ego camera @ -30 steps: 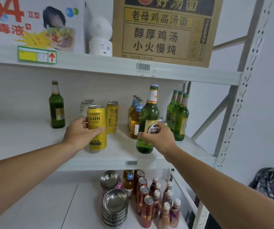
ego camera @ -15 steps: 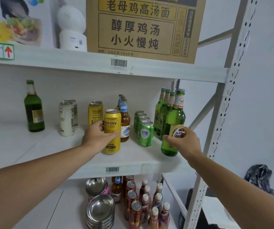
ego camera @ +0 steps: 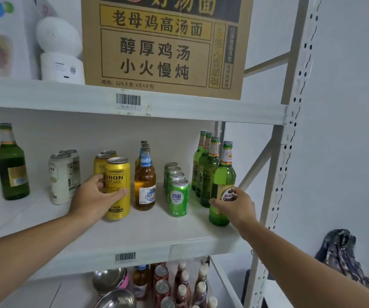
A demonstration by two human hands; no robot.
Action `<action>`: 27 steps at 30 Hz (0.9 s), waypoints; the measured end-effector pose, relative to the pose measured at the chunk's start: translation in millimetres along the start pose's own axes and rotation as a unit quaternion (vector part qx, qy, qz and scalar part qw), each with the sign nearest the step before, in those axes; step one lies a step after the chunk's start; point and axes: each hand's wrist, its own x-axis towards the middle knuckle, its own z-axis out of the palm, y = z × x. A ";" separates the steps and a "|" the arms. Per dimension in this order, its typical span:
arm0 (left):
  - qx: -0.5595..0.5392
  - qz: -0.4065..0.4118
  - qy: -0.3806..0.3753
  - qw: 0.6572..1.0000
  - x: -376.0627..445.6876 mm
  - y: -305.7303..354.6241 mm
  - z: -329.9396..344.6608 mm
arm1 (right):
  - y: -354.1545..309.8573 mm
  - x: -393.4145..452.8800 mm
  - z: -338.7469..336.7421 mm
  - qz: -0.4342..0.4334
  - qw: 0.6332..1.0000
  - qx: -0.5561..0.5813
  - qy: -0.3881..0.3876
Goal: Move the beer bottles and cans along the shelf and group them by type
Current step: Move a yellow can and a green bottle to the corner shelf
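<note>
In the hands (ego camera: pixel 99 200): yellow can (ego camera: pixel 118 187), green bottle (ego camera: pixel 222 185).

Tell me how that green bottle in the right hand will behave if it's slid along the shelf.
The green bottle is tall with a narrow base, so it probably tips if pushed high. It looks like glass and stands close to the other green bottles, so it may clink. The right hand has its grip low on the label, which should steady it.
</note>
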 end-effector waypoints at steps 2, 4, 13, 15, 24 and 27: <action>0.012 0.001 0.008 1.000 4.8 1.1 -3.0 | 4.3 8.1 -0.8 0.006 1.000 0.012 0.000; 0.015 -0.005 0.015 1.000 6.7 0.8 -6.1 | 7.1 17.1 0.4 0.007 1.000 0.019 -0.003; 0.037 -0.033 0.032 0.998 -6.2 -11.0 -16.2 | 10.9 32.3 11.2 0.002 0.998 0.041 -0.049; 0.051 -0.035 0.032 0.998 -10.4 -15.2 -16.7 | 14.5 31.6 13.4 0.015 0.996 0.061 -0.061; 0.053 -0.054 0.049 0.996 -23.1 0.4 -17.0 | 15.0 34.5 2.2 -0.021 0.995 0.066 -0.073; 0.046 -0.064 0.047 0.996 -25.5 0.1 -21.4 | 19.9 32.3 4.3 -0.027 0.995 0.054 -0.077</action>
